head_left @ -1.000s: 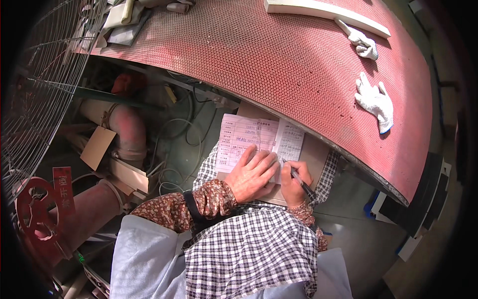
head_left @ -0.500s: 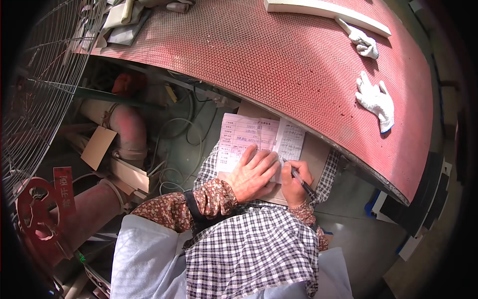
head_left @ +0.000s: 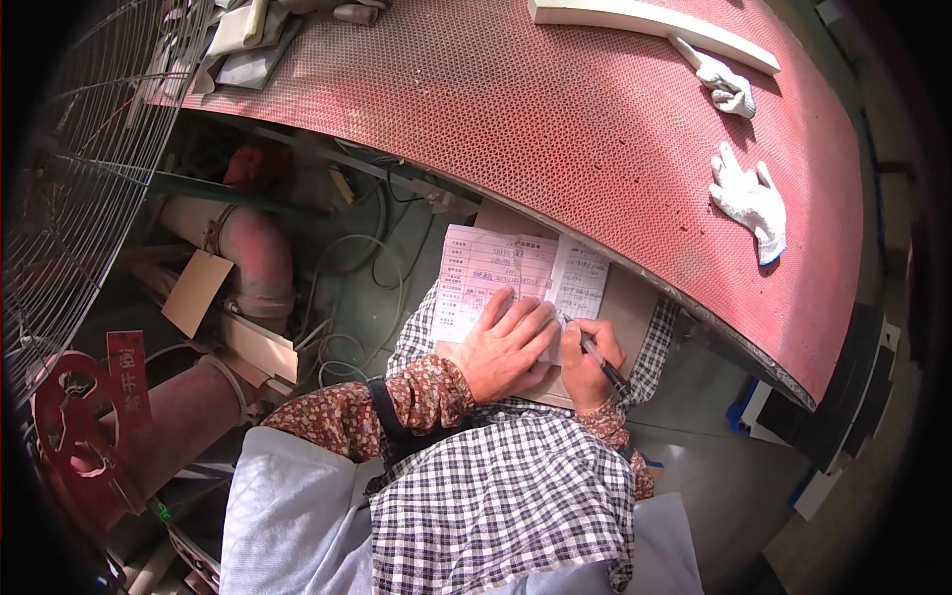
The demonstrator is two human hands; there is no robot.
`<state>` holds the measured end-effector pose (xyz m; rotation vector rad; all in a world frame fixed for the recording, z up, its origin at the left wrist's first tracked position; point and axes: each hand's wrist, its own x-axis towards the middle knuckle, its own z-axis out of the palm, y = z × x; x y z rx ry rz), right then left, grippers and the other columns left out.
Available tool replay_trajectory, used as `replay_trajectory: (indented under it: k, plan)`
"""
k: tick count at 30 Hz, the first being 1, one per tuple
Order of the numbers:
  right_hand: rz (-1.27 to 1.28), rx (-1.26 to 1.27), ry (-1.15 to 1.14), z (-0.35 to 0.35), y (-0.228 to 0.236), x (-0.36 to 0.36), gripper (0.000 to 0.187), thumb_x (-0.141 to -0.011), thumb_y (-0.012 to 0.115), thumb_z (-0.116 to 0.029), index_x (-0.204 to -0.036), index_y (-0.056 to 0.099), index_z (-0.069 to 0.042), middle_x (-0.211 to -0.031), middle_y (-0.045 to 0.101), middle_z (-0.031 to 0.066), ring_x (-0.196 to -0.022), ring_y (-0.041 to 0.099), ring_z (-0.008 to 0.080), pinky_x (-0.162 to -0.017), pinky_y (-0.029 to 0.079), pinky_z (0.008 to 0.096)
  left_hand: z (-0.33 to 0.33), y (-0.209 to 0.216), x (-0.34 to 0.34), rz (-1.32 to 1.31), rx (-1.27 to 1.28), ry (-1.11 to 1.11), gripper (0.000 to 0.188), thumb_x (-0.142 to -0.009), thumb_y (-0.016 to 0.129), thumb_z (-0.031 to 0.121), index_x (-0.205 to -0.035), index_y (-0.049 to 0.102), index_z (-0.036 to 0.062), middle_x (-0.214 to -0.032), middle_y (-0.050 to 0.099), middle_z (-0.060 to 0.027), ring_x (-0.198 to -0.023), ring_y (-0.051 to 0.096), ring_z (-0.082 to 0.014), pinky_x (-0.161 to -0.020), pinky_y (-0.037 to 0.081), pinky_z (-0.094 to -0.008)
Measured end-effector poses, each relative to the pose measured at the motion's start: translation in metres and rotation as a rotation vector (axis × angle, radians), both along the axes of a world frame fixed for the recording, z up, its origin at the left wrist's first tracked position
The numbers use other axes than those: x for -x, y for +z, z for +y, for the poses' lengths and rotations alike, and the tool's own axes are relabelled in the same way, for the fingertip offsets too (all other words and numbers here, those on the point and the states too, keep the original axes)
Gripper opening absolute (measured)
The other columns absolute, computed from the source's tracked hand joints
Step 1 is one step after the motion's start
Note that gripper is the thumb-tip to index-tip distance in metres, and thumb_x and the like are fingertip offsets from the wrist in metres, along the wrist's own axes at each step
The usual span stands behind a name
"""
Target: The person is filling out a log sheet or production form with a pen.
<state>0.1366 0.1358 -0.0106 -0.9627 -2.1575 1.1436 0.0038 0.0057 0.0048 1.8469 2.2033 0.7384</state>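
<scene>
On my lap a pink printed form (head_left: 496, 260) lies beside a white sheet with handwriting (head_left: 580, 278), both on a brown board (head_left: 633, 307). My left hand (head_left: 508, 347) rests flat across the lower part of the form, fingers extended and holding the papers down. To its right, my right hand (head_left: 592, 362) is closed around a dark pen (head_left: 607, 372), its tip down toward the white sheet. The fingers hide the exact spot where the pen meets the paper. Beneath the board spreads a black-and-white checked apron (head_left: 496, 496).
A red mesh-surfaced table (head_left: 476, 119) curves ahead, bearing two white gloves (head_left: 751, 203), a pale curved bar (head_left: 654, 30) and grey cloths (head_left: 248, 59). Wire fan guard (head_left: 99, 149), pipes (head_left: 253, 258) and a red valve wheel (head_left: 74, 412) stand at left.
</scene>
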Motion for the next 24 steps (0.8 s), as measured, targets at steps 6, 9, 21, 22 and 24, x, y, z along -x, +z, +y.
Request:
replay_trajectory:
  k: [6, 9, 21, 22, 24]
  plan:
    - [-0.013, 0.022, 0.0, 0.0006, 0.0003, -0.0013, 0.014, -0.092, 0.074, -0.014, -0.091, 0.067, -0.002, -0.072, 0.068, 0.0127, -0.061, 0.067, 0.026, -0.058, 0.054, 0.0385, 0.001, -0.0015, -0.001, -0.016, -0.031, 0.008, 0.066, -0.078, 0.083, 0.035, -0.134, 0.064, 0.006, -0.141, 0.058, -0.013, -0.135, 0.054, -0.0305, -0.121, 0.033, -0.0593]
    - [-0.007, 0.012, 0.0, 0.0005, 0.0021, 0.0002, 0.014, -0.092, 0.074, -0.014, -0.09, 0.067, -0.002, -0.072, 0.068, 0.0129, -0.061, 0.068, 0.0261, -0.059, 0.054, 0.0386, 0.0013, -0.0018, -0.0009, -0.02, -0.029, 0.003, 0.066, -0.078, 0.083, 0.035, -0.134, 0.063, 0.006, -0.141, 0.058, -0.013, -0.135, 0.054, -0.0306, -0.121, 0.033, -0.0594]
    - [0.0, 0.002, -0.005, 0.0001, -0.0015, -0.0005, 0.013, -0.091, 0.074, -0.013, -0.09, 0.066, -0.003, -0.071, 0.067, 0.0134, -0.059, 0.066, 0.0276, -0.057, 0.052, 0.0403, 0.0013, -0.0016, -0.0025, -0.026, -0.048, 0.026, 0.068, -0.074, 0.084, 0.033, -0.134, 0.063, 0.0065, -0.141, 0.059, -0.0124, -0.134, 0.055, -0.0314, -0.121, 0.033, -0.0598]
    - [-0.005, 0.005, -0.004, 0.0001, -0.0012, -0.0004, 0.014, -0.091, 0.074, -0.013, -0.09, 0.066, -0.003, -0.071, 0.067, 0.0134, -0.059, 0.065, 0.0276, -0.057, 0.052, 0.0404, 0.0013, -0.0023, -0.0027, -0.026, -0.049, 0.027, 0.068, -0.074, 0.084, 0.033, -0.134, 0.063, 0.0065, -0.141, 0.059, -0.0123, -0.134, 0.055, -0.0314, -0.121, 0.033, -0.0598]
    - [-0.008, 0.007, -0.004, -0.0001, -0.0001, 0.0001, 0.014, -0.091, 0.074, -0.013, -0.09, 0.066, -0.003, -0.071, 0.067, 0.0133, -0.059, 0.065, 0.0276, -0.057, 0.052, 0.0404, 0.0012, -0.0031, -0.0029, -0.028, -0.049, 0.029, 0.068, -0.074, 0.083, 0.034, -0.133, 0.063, 0.0065, -0.141, 0.059, -0.0123, -0.134, 0.055, -0.0314, -0.121, 0.033, -0.0597]
